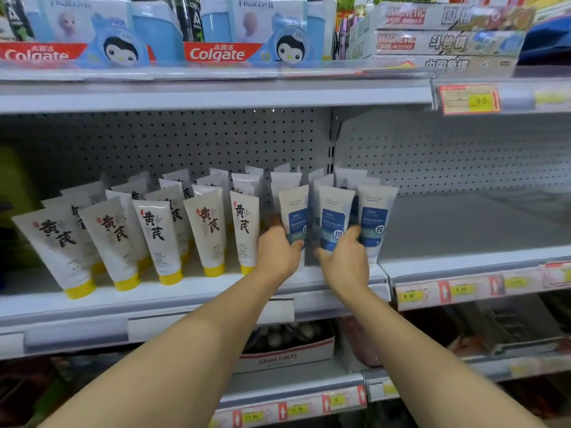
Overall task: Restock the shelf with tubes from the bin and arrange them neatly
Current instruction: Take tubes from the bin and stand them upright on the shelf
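On the middle shelf [197,291], both hands are on the front row of blue-label tubes: left hand [278,253] curls round the leftmost tube [295,217], right hand [344,257] grips the middle tube [333,216]. Yellow-cap tubes [160,239] stand just left.

The yellow-capped tubes [157,239] were white with black script; the blue-labelled tubes [332,220] were white; the shelf [197,97] was pale grey; the price tags [469,98] were red and yellow.
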A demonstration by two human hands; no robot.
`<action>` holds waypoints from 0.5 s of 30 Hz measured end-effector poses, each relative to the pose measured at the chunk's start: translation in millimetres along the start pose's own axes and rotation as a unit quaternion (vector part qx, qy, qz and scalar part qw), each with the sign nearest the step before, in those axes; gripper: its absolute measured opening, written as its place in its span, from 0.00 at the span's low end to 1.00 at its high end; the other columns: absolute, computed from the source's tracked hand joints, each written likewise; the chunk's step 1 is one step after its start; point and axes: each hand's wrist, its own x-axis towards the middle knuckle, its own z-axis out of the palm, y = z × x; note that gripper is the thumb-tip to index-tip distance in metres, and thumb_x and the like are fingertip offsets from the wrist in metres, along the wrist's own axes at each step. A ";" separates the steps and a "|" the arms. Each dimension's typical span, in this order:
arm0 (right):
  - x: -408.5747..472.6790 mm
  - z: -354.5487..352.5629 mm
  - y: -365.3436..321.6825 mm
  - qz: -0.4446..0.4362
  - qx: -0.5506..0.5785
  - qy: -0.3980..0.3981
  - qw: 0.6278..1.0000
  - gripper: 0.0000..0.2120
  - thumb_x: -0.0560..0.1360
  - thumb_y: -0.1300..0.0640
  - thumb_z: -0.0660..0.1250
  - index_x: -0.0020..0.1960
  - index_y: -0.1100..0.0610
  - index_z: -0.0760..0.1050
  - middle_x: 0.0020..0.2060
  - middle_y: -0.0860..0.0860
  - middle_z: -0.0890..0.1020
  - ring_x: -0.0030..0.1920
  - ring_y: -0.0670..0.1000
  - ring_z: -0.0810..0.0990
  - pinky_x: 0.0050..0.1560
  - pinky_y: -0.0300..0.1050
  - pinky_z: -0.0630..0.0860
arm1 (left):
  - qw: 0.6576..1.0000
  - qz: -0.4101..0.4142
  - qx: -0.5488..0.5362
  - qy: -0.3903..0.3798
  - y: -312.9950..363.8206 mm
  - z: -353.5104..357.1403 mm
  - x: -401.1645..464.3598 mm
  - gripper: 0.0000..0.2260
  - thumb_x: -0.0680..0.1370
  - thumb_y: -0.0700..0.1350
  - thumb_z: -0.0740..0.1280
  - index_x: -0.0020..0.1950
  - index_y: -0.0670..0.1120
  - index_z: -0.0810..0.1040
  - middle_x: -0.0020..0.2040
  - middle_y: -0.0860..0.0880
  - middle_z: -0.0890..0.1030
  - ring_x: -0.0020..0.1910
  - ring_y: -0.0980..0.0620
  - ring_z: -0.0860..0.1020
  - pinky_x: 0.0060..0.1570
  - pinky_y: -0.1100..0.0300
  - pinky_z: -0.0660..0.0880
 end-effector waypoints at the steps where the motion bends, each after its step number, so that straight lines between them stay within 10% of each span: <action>1: -2.8 -1.2 1.5 -0.003 0.002 -0.007 1.000 0.24 0.72 0.55 0.70 0.59 0.60 0.60 0.55 0.59 0.77 0.52 0.61 0.78 0.47 0.54 0.78 | 1.000 0.000 0.003 -0.004 0.5 -0.5 -0.5 0.15 0.75 0.41 0.68 0.60 0.40 0.73 0.59 0.42 0.79 0.58 0.43 0.77 0.50 0.61 0.70; 15: -80.0 -40.4 2.7 -0.059 -0.210 -0.141 0.966 0.30 0.72 0.52 0.67 0.69 0.58 0.60 0.66 0.58 0.65 0.67 0.59 0.61 0.65 0.51 0.66 | 0.993 -0.054 -0.026 -0.100 13.4 -28.1 -40.7 0.29 0.75 0.48 0.68 0.69 0.39 0.59 0.68 0.41 0.69 0.65 0.42 0.70 0.64 0.51 0.69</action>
